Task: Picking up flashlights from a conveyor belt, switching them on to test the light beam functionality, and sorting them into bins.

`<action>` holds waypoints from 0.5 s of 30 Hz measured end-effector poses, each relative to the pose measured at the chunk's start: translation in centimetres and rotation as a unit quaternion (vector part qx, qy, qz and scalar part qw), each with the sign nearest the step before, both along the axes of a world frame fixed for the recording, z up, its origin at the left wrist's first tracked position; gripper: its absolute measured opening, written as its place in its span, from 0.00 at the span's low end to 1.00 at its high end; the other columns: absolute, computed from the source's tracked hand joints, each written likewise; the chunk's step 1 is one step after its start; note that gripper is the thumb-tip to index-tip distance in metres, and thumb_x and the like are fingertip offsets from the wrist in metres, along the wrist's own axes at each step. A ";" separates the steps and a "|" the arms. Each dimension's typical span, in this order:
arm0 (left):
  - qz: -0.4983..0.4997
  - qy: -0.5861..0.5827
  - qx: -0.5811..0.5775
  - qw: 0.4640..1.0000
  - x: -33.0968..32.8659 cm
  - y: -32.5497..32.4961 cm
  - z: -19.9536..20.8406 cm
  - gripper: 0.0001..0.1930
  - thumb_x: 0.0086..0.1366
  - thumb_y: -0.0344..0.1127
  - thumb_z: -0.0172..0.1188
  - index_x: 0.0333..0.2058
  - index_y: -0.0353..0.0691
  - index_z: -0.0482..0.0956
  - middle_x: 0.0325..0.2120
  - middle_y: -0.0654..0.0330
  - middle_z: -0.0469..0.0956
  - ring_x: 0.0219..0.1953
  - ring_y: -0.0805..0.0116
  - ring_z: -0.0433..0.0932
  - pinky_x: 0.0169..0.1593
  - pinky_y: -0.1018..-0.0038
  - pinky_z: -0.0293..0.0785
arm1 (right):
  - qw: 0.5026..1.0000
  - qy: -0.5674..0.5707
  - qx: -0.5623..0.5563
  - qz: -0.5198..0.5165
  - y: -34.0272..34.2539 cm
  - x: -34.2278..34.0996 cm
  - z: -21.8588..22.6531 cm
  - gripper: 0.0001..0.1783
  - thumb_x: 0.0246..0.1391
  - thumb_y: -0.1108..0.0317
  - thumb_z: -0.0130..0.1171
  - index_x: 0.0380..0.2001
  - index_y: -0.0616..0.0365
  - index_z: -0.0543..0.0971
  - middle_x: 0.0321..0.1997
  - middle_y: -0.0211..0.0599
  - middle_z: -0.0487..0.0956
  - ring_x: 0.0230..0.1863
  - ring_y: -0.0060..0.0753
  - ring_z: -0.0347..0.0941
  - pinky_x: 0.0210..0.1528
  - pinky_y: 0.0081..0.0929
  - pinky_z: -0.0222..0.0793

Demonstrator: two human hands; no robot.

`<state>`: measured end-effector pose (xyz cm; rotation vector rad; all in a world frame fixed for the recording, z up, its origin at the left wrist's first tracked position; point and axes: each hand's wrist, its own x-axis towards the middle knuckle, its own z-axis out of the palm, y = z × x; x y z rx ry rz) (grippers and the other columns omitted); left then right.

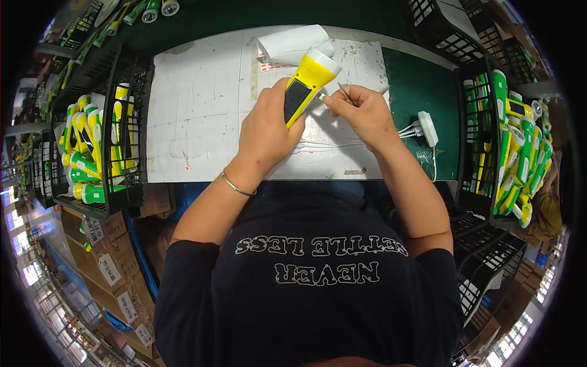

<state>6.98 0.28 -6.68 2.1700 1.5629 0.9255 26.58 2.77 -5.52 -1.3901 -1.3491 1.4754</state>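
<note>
A yellow flashlight (311, 73) with a white head and a dark panel along its body is tilted over the table, its head pointing away and to the right. My left hand (267, 125) is closed around its handle. Beside the flashlight's right side, my right hand (365, 116) pinches a small white plug (321, 96) between thumb and finger. Whether the plug touches the flashlight cannot be made out. A thin metal rod (345, 92) also sticks out from the right hand's fingers. White cables (333, 145) run across the table beneath the hands.
A white power adapter (427, 128) with cables plugged in lies at the right. Behind the flashlight is a curled white sheet (293, 44). Black crates of green and yellow flashlights flank the table, one at the left (110, 137) and one at the right (483, 131). Cardboard boxes (113, 269) stand lower left.
</note>
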 end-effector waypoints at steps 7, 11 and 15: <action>0.000 0.007 -0.048 0.999 0.1 -0.2 -0.1 0.31 0.54 0.36 0.64 0.55 0.37 0.63 0.41 0.49 0.73 0.39 0.49 0.76 0.40 0.62 0.75 | 1.000 -0.007 -0.003 -0.002 0.3 -0.2 -0.1 0.11 0.50 0.64 0.65 0.23 0.61 0.78 0.23 0.27 0.76 0.27 0.16 0.67 0.34 0.16 0.61; -0.007 -0.002 -0.042 0.999 0.1 0.5 -0.3 0.31 0.53 0.35 0.64 0.56 0.38 0.62 0.41 0.48 0.72 0.38 0.47 0.76 0.39 0.60 0.75 | 1.000 -0.003 0.007 -0.011 0.0 -0.3 -0.3 0.12 0.50 0.64 0.64 0.23 0.61 0.78 0.22 0.26 0.75 0.26 0.14 0.66 0.32 0.16 0.60; 0.078 -0.024 0.043 0.996 -4.1 2.1 1.4 0.32 0.55 0.36 0.64 0.56 0.36 0.61 0.45 0.47 0.71 0.45 0.49 0.75 0.46 0.62 0.74 | 0.995 -0.073 0.059 0.011 -1.3 0.3 -0.3 0.12 0.51 0.64 0.64 0.24 0.63 0.78 0.21 0.23 0.72 0.25 0.13 0.64 0.28 0.15 0.59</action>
